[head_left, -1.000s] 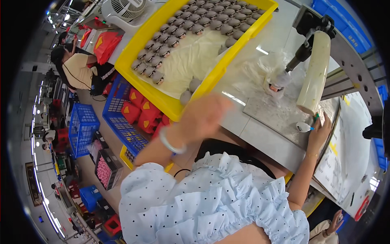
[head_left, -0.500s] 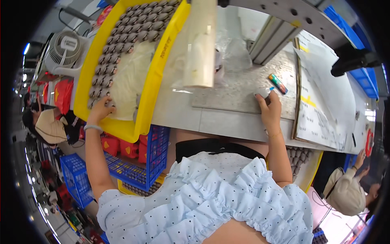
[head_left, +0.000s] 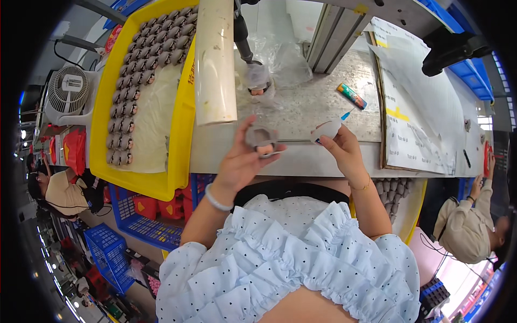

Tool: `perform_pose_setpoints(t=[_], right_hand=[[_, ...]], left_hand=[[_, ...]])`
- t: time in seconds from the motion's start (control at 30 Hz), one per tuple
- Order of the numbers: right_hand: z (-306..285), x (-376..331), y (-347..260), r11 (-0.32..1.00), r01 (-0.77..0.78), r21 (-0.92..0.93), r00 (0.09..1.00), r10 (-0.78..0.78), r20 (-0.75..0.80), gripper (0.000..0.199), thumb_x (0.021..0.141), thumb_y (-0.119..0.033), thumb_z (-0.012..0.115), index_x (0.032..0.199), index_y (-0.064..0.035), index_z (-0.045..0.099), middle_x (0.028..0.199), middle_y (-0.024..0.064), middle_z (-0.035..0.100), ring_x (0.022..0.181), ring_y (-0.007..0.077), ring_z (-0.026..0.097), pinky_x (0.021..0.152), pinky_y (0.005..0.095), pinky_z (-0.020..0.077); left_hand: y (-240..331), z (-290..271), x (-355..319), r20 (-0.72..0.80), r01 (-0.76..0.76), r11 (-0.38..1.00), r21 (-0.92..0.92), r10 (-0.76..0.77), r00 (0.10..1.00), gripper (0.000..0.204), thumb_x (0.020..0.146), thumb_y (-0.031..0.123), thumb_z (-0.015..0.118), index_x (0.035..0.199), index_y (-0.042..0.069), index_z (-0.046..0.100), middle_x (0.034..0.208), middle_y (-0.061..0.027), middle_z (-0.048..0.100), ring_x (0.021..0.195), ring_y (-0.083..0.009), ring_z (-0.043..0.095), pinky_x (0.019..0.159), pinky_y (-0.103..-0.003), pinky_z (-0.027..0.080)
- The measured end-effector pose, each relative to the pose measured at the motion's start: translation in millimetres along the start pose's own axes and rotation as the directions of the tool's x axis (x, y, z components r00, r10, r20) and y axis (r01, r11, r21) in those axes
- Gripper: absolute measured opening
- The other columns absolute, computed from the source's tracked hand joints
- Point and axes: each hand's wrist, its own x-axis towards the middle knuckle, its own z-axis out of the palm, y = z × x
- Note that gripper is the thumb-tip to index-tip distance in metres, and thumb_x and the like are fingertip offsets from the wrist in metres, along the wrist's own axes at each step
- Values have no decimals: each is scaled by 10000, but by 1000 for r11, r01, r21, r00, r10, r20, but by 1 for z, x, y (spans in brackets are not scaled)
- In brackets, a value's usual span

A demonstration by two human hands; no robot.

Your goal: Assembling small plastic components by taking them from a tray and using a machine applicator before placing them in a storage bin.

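Over the table's front edge, my left hand (head_left: 237, 164) holds a small grey hollow toy head (head_left: 262, 141) with a peach-coloured front. Its fingers are curled round the piece and slightly blurred. To its right, my right hand (head_left: 344, 151) grips a small white squeeze bottle (head_left: 325, 131) between thumb and fingers. A thin blue nozzle (head_left: 347, 115) points up and away beside that hand. The two held things are apart. Left of my hands stands a yellow tray (head_left: 181, 145), with rows of similar grey toy heads (head_left: 161, 46) on a pale sheet.
A press rod (head_left: 245, 48) comes down over a plastic-wrapped toy head (head_left: 258, 89). A clear film roll (head_left: 215, 70) hangs near the tray. A green and orange tube (head_left: 351, 96) lies on the metal plate (head_left: 301, 116). Paper-covered boards (head_left: 414, 134) lie at right.
My left hand has moved right, out of the yellow tray, carrying a grey toy head. My right hand has come slightly left and nearer with the white bottle. The view has shifted a little.
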Motion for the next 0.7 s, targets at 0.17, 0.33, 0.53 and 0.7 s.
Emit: perform_pose_setpoints(t=[0.17,0.33,0.53,0.7], right_hand=[[7,-8,-10,988,-76,135,996,69,52,293,830,-52,610,1108,0,537,1027,63,581,949,155,564,870,291,430],[-7,-10,14,967,63,-246,997,-71,-24,302,778,-48,667,1061,5,577,967,28,596,869,102,537,781,241,429],[-9,-13,18,991,-6,-131,999,-1,-48,295,744,-45,689,1025,-11,603,939,30,613,853,111,538,763,246,425],[-1,-16,-10,851,238,-469,958,-285,-32,296,680,-15,713,965,-49,640,946,66,631,857,189,565,768,287,440]], left_hand=[[-49,-18,34,59,-54,909,413,32,998,765,768,74,671,1341,197,180,1176,-149,470,1050,-301,553,895,-408,470],[-54,-22,41,73,-86,873,479,58,996,751,758,69,680,1318,176,191,1153,-142,477,987,-266,577,874,-382,477],[-51,-16,37,64,-66,893,445,42,997,754,753,19,670,1321,152,193,1150,-138,477,881,-210,571,782,-335,484],[-39,5,29,84,-143,830,539,116,990,740,754,0,655,1330,116,205,1126,-102,471,1001,-138,472,888,-283,407]])
